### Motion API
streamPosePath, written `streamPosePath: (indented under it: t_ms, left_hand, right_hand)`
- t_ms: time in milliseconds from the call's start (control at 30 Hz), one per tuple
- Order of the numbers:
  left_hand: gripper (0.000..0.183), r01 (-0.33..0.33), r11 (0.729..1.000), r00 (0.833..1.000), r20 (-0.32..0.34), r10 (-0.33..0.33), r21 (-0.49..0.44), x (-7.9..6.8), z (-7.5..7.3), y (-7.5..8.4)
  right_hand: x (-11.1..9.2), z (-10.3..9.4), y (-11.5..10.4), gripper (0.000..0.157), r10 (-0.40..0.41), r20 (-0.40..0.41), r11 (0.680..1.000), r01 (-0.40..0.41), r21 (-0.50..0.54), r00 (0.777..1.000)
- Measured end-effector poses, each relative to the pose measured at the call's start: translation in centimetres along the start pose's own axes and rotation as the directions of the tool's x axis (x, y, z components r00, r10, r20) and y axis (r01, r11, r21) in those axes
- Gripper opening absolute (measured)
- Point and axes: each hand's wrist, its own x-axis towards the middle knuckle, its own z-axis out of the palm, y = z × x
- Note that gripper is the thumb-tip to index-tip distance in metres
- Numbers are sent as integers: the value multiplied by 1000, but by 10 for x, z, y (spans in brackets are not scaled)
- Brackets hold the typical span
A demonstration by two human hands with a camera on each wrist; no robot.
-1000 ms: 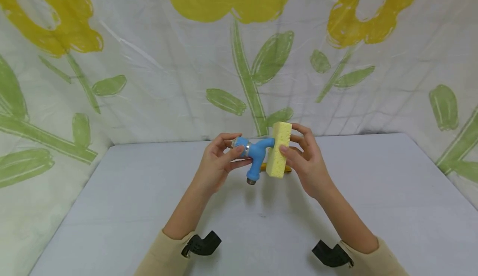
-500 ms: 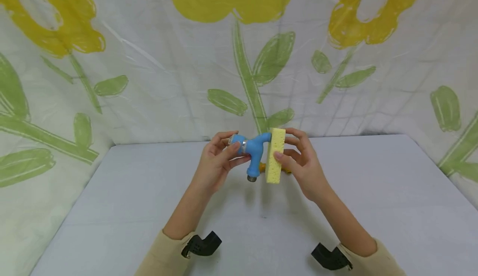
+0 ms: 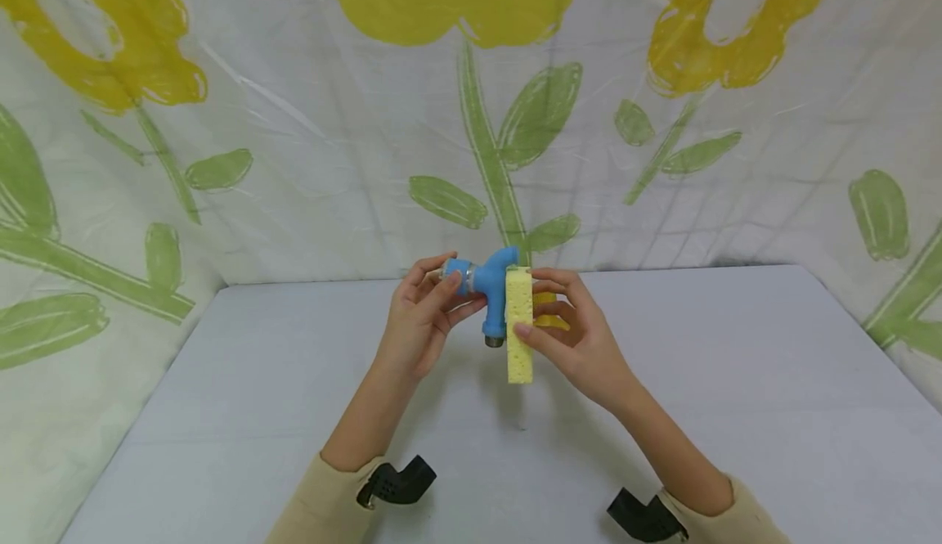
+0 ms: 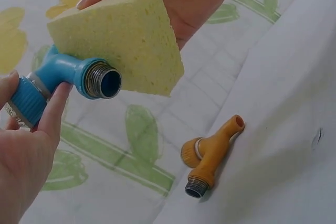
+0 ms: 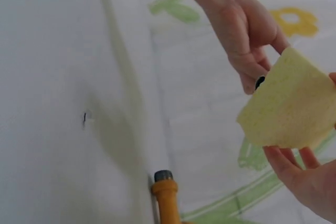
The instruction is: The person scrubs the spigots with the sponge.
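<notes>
My left hand grips a blue tap by its ribbed round end, holding it above the table. The tap's threaded metal end faces the camera in the left wrist view. A yellow sponge stands upright in my right hand, pinched between thumb and fingers. Its broad face lies against the tap's side, overlapping the body in the left wrist view. From the right wrist view, the sponge hides most of the tap.
An orange tap of similar shape lies on the white table behind the sponge, partly covered by my right hand in the head view. A white curtain with painted yellow flowers hangs along the table's back edge.
The sponge has moved left and down, from the spout's tip to along the tap's body. The tap has shifted slightly left and turned. More of the orange tap shows behind the right hand.
</notes>
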Motion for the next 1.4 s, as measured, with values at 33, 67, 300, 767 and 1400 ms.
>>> streamPosePath:
  t_ms: [33,67,300,767,1400]
  left_hand:
    - [26,2,1000,1000,7,-2,1,0,0,0]
    - [27,4,1000,1000,15,-4,2,0,-1,0]
    - [29,-14,1000,997,72,13,9,-2,-1,1]
    - [32,-40,999,996,76,37,32,-4,3,6]
    - [33,-28,999,997,67,26,21,-6,4,7]
  right_hand:
    - [0,0,0,61,-6,0,1000,6,1,1000]
    - [0,0,-1,61,-10,-5,1000,10,4,1000]
    - [3,-3,4,60,0,-40,999,-2,-39,999]
    - [1,-6,1,62,-32,-28,999,31,-12,999]
    - [2,-5,-1,62,-17,-27,1000,17,-8,999]
